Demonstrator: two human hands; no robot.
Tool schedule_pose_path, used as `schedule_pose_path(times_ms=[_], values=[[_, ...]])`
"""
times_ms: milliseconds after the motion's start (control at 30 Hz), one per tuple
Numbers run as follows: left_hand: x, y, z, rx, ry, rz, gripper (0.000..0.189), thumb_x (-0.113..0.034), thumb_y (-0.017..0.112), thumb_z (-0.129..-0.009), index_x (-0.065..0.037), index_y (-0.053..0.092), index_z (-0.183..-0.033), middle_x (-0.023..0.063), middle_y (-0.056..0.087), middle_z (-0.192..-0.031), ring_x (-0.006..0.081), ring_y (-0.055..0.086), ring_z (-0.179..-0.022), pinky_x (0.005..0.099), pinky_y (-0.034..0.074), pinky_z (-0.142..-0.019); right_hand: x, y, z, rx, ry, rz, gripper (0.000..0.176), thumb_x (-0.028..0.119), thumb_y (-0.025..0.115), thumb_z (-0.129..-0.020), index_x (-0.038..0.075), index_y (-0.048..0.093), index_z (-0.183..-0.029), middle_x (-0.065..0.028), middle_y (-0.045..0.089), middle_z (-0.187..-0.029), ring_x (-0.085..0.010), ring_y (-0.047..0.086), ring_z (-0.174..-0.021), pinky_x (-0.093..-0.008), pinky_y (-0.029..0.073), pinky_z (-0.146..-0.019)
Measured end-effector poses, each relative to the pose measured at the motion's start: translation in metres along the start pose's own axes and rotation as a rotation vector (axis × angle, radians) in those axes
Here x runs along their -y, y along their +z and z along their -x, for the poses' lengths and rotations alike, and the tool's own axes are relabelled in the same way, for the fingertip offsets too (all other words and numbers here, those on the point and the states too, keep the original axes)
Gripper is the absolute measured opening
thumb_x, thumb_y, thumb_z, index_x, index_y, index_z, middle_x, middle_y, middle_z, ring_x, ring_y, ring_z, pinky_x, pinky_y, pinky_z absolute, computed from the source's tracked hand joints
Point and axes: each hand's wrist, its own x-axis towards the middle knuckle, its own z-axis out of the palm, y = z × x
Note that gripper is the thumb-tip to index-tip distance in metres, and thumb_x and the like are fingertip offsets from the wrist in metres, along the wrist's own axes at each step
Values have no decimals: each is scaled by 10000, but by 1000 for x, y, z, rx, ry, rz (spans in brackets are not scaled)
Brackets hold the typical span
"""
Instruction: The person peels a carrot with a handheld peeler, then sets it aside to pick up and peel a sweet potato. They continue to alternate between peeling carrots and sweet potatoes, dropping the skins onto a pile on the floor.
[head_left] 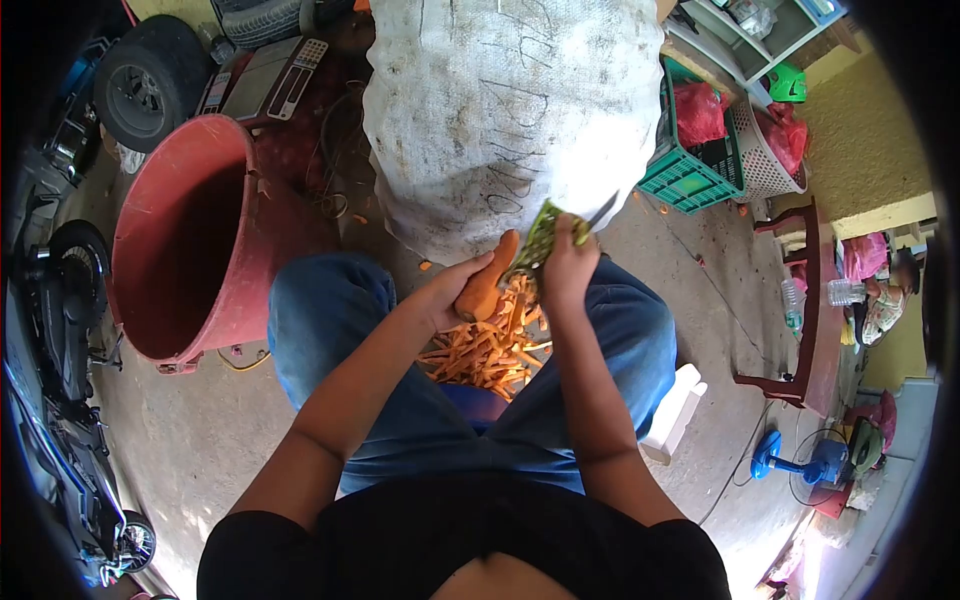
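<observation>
A thick orange carrot (486, 285) is gripped in my left hand (450, 290), slanting up and to the right. Close to its right side, my right hand (568, 265) is closed around a green patterned piece (538, 240) that looks like cloth. From the far side of that same hand a grey knife blade (603, 212) sticks out. Below both hands, a heap of orange strips (490, 350) lies in a blue basin (472, 403) between my knees.
A large white sack (510, 110) stands right in front of me. To the left is a big red tub (180, 240), with a motorcycle (60, 300) beyond it. A green crate (690, 180), a wooden bench (815, 310) and a blue fan (815, 462) are on the right.
</observation>
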Motion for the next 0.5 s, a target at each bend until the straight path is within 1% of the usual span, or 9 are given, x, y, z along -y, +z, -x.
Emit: schedule_pose_path(times_ms=[67, 100, 200, 267, 300, 367, 400, 433, 500], values=[[3, 0, -7, 65, 148, 95, 351, -342, 343, -876, -47, 456, -1029, 84, 560, -839, 187, 573, -721, 345, 495, -621, -4, 10, 14, 62, -6, 105, 225, 178, 482, -827, -36, 527, -774, -116, 544, -622, -185, 515, -541, -305, 401, -522], [4, -2, -9, 63, 149, 97, 351, -342, 343, -876, -47, 456, -1029, 84, 560, -839, 187, 573, -721, 345, 495, -621, -6, 14, 20, 63, -137, 211, 236, 189, 481, -830, -39, 523, -786, -151, 544, -647, -231, 522, -568, -321, 404, -554], [7, -2, -9, 30, 87, 204, 353, -332, 306, -886, -50, 458, -1035, 86, 553, -905, 192, 570, -759, 328, 485, -678, -10, 20, 30, 99, -90, 143, 232, 183, 480, -830, -41, 521, -787, -168, 540, -654, -264, 523, -589, -327, 403, -571], [8, 7, -3, -135, 43, 223, 342, -304, 276, -893, -51, 468, -1021, 83, 560, -901, 189, 571, -778, 321, 480, -693, -5, 20, 32, 88, -152, 194, 218, 170, 477, -829, -38, 520, -780, -170, 535, -640, -266, 518, -567, -334, 396, -542], [8, 10, -1, -134, 43, 221, 342, -304, 276, -893, -51, 468, -1021, 83, 560, -901, 189, 571, -778, 321, 480, -693, -4, 19, 33, 99, -132, 212, 217, 169, 480, -827, -36, 518, -770, -171, 534, -636, -270, 512, -551, -338, 391, -527], [9, 14, 1, -180, 38, 121, 346, -303, 269, -894, -47, 481, -992, 76, 566, -877, 172, 566, -783, 318, 478, -688, -5, 17, 31, 108, -114, 233, 216, 169, 483, -825, -35, 516, -760, -173, 532, -631, -274, 506, -535, -341, 386, -512], [8, 9, 0, -182, 38, 121, 346, -303, 269, -894, -47, 481, -992, 76, 566, -877, 172, 566, -783, 318, 478, -688, -10, 16, 27, 74, -192, 295, 217, 168, 488, -821, -34, 514, -747, -172, 530, -618, -270, 501, -520, -345, 382, -499], [7, 0, -2, -106, 29, -50, 348, -309, 283, -892, -34, 468, -998, 85, 562, -864, 184, 571, -755, 325, 484, -657, -17, 13, 21, 41, -268, 357, 218, 168, 493, -816, -32, 512, -734, -171, 527, -606, -265, 496, -504, -348, 377, -486], [12, 0, 0, -27, 21, -217, 352, -314, 296, -890, -22, 456, -1004, 94, 559, -850, 196, 575, -728, 333, 491, -626, -51, -8, -28, -154, -238, 489, 224, 165, 499, -806, -37, 506, -710, -160, 529, -585, -250, 495, -502, -355, 383, -490]])
